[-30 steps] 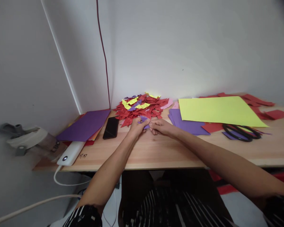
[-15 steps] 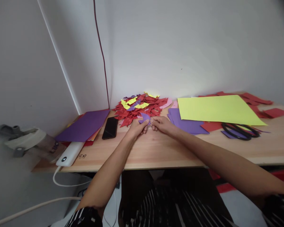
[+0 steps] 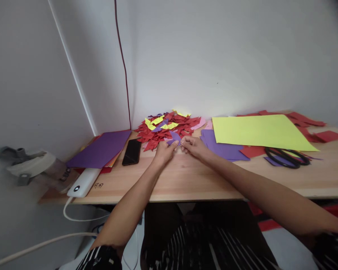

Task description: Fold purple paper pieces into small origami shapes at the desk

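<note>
Between my two hands is a small folded piece of purple paper, raised a little above the wooden table. My left hand pinches its lower left side between thumb and fingers. On its right edge, my right hand closes with the fingertips pressed together. Part of the paper is hidden behind the fingers. Just beyond the hands lies a heap of folded paper pieces, mostly red with some yellow, purple and pink.
Left of the heap lies a black phone, then a purple sheet on a stack and a white power bank. At right are purple squares, a yellow sheet, black-handled scissors and red paper. A wall stands behind.
The purple paper's visible shape has changed: one pointed flap now stands up between the fingers. Both hands have shifted slightly while keeping hold, and the view has moved a little.
</note>
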`<act>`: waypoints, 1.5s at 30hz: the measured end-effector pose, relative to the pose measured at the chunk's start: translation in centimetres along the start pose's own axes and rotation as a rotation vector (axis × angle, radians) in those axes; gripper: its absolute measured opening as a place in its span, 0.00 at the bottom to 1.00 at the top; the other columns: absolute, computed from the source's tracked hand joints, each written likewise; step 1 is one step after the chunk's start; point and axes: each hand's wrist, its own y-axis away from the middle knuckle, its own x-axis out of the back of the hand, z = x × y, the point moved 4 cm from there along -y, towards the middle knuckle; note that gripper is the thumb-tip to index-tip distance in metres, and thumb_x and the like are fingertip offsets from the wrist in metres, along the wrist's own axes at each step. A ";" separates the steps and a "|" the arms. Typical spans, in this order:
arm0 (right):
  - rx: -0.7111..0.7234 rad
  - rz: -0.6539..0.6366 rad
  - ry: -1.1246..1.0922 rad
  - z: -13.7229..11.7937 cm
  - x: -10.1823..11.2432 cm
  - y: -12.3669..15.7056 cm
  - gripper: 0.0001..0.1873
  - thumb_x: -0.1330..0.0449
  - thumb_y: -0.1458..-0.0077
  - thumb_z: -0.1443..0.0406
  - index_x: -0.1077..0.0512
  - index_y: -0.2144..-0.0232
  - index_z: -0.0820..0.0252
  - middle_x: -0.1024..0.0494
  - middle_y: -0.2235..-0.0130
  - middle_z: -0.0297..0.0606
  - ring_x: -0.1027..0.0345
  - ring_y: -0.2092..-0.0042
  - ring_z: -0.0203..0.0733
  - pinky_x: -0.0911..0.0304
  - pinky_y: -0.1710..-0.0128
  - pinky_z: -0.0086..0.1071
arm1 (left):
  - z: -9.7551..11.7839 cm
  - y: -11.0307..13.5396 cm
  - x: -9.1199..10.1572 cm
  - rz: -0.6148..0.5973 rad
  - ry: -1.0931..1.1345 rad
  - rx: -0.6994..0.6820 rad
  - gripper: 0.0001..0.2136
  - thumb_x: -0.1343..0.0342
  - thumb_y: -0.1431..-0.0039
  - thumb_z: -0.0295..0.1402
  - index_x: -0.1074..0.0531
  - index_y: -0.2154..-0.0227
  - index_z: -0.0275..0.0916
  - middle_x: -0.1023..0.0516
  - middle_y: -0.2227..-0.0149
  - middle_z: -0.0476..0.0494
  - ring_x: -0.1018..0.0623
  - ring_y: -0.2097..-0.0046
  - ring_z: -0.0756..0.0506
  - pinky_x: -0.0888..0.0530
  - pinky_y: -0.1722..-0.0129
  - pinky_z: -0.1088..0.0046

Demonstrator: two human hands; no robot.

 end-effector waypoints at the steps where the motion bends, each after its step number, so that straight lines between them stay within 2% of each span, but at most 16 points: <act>1: -0.009 0.006 -0.022 0.0 0.1 0.0 0.14 0.38 0.50 0.57 0.35 0.76 0.59 0.30 0.76 0.30 0.42 0.77 0.31 0.48 0.76 0.27 | 0.2 0.1 -0.1 -0.020 0.019 -0.002 0.23 0.42 0.48 0.52 0.38 0.84 0.38 0.44 0.90 0.57 0.43 0.86 0.55 0.47 0.83 0.77; 4: -0.056 -0.002 -0.117 0.2 0.5 -0.3 0.17 0.40 0.48 0.53 0.38 0.76 0.58 0.33 0.76 0.30 0.45 0.78 0.29 0.55 0.79 0.26 | 1.1 0.6 -0.3 -0.084 0.133 -0.026 0.25 0.46 0.46 0.56 0.35 0.81 0.37 0.39 0.88 0.54 0.39 0.86 0.55 0.45 0.84 0.78; 6: -0.097 -0.034 -0.194 0.3 0.6 -0.4 0.19 0.42 0.47 0.51 0.40 0.75 0.57 0.36 0.76 0.28 0.48 0.79 0.29 0.58 0.81 0.26 | 1.5 0.7 0.0 -0.069 0.230 -0.013 0.24 0.46 0.47 0.56 0.32 0.77 0.36 0.34 0.84 0.52 0.35 0.83 0.54 0.44 0.83 0.79; 9: -0.154 -0.138 -0.292 0.1 0.2 -0.2 0.19 0.41 0.49 0.50 0.43 0.73 0.56 0.39 0.76 0.27 0.49 0.79 0.29 0.58 0.81 0.25 | 1.5 0.6 0.4 -0.049 0.333 -0.001 0.21 0.34 0.55 0.48 0.27 0.67 0.35 0.26 0.74 0.48 0.29 0.75 0.54 0.37 0.79 0.80; 12: -0.207 -0.268 -0.349 -0.4 -0.7 0.5 0.19 0.40 0.50 0.52 0.43 0.73 0.57 0.41 0.77 0.26 0.50 0.79 0.29 0.58 0.80 0.24 | 1.1 0.5 0.1 -0.128 0.396 -0.002 0.24 0.28 0.62 0.37 0.25 0.60 0.36 0.22 0.64 0.45 0.24 0.66 0.52 0.30 0.68 0.78; 15: -0.245 -0.346 -0.367 -0.7 -1.5 1.1 0.18 0.39 0.51 0.54 0.43 0.72 0.57 0.42 0.79 0.25 0.50 0.80 0.29 0.59 0.80 0.24 | 1.0 0.5 -0.4 -0.207 0.455 -0.036 0.19 0.29 0.60 0.34 0.24 0.64 0.35 0.22 0.66 0.46 0.24 0.65 0.51 0.29 0.60 0.74; 18: -0.257 -0.367 -0.352 -0.6 -1.9 1.3 0.17 0.40 0.51 0.54 0.42 0.73 0.57 0.43 0.80 0.25 0.50 0.80 0.29 0.58 0.80 0.24 | 1.0 0.6 -0.5 -0.205 0.466 -0.064 0.15 0.29 0.59 0.34 0.25 0.70 0.34 0.22 0.70 0.47 0.24 0.68 0.51 0.29 0.59 0.72; 23: -0.224 -0.259 -0.236 0.5 -1.5 0.6 0.17 0.41 0.50 0.51 0.36 0.73 0.59 0.39 0.81 0.27 0.48 0.81 0.31 0.57 0.82 0.25 | 0.8 0.3 -0.1 -0.163 0.427 -0.056 0.16 0.30 0.58 0.38 0.30 0.77 0.33 0.24 0.75 0.48 0.25 0.70 0.51 0.29 0.61 0.72; 26: -0.142 -0.085 -0.130 0.7 -0.2 0.0 0.16 0.41 0.49 0.52 0.36 0.74 0.58 0.37 0.80 0.28 0.48 0.80 0.31 0.56 0.81 0.26 | 0.5 0.1 0.6 -0.065 0.394 -0.037 0.17 0.31 0.59 0.39 0.31 0.76 0.34 0.24 0.74 0.48 0.26 0.71 0.52 0.31 0.67 0.77; 29: 0.003 0.103 -0.010 -0.2 1.5 -0.1 0.10 0.40 0.48 0.58 0.35 0.71 0.58 0.32 0.74 0.30 0.43 0.75 0.33 0.47 0.75 0.28 | 0.3 0.1 0.8 -0.041 0.360 -0.001 0.17 0.31 0.58 0.41 0.31 0.74 0.34 0.23 0.74 0.46 0.25 0.73 0.52 0.33 0.72 0.78; 31: 0.188 0.223 0.166 -1.5 2.3 0.2 0.07 0.42 0.46 0.62 0.32 0.65 0.57 0.28 0.67 0.35 0.37 0.68 0.37 0.41 0.68 0.31 | 0.3 0.1 0.8 -0.057 0.349 0.029 0.18 0.32 0.57 0.41 0.33 0.76 0.34 0.23 0.76 0.45 0.26 0.76 0.52 0.34 0.75 0.78; 33: 0.422 0.287 0.377 -2.9 2.4 0.7 0.09 0.45 0.44 0.65 0.32 0.59 0.57 0.26 0.58 0.41 0.33 0.60 0.43 0.38 0.60 0.37 | 0.3 0.1 0.8 -0.061 0.349 0.045 0.18 0.32 0.57 0.41 0.35 0.77 0.35 0.23 0.77 0.45 0.26 0.77 0.53 0.35 0.76 0.78; 35: 0.623 0.263 0.528 -3.8 1.8 1.1 0.12 0.48 0.43 0.68 0.32 0.56 0.57 0.28 0.51 0.46 0.35 0.50 0.48 0.39 0.52 0.43 | 0.3 0.1 0.7 -0.061 0.355 0.051 0.18 0.32 0.56 0.40 0.36 0.77 0.35 0.24 0.78 0.47 0.27 0.78 0.53 0.35 0.76 0.79; 37: 0.743 0.191 0.623 -4.1 1.0 1.3 0.14 0.50 0.43 0.70 0.31 0.55 0.56 0.30 0.47 0.47 0.39 0.43 0.50 0.43 0.46 0.47 | 0.3 0.1 0.6 -0.063 0.360 0.049 0.18 0.32 0.55 0.39 0.37 0.77 0.36 0.24 0.79 0.48 0.27 0.79 0.54 0.35 0.76 0.80; 40: 0.767 0.113 0.723 -3.9 0.3 1.3 0.16 0.51 0.42 0.71 0.31 0.54 0.56 0.30 0.46 0.47 0.40 0.42 0.50 0.46 0.43 0.49 | 0.4 0.1 0.5 -0.065 0.377 0.044 0.18 0.32 0.55 0.39 0.38 0.77 0.36 0.25 0.79 0.49 0.28 0.79 0.54 0.35 0.76 0.80; 45: 0.746 0.065 0.812 -3.7 0.3 1.3 0.11 0.47 0.39 0.66 0.31 0.55 0.55 0.27 0.48 0.46 0.38 0.45 0.51 0.47 0.44 0.47 | 0.5 0.3 0.4 -0.113 0.418 0.038 0.18 0.31 0.56 0.39 0.36 0.76 0.35 0.26 0.79 0.50 0.29 0.79 0.55 0.35 0.76 0.79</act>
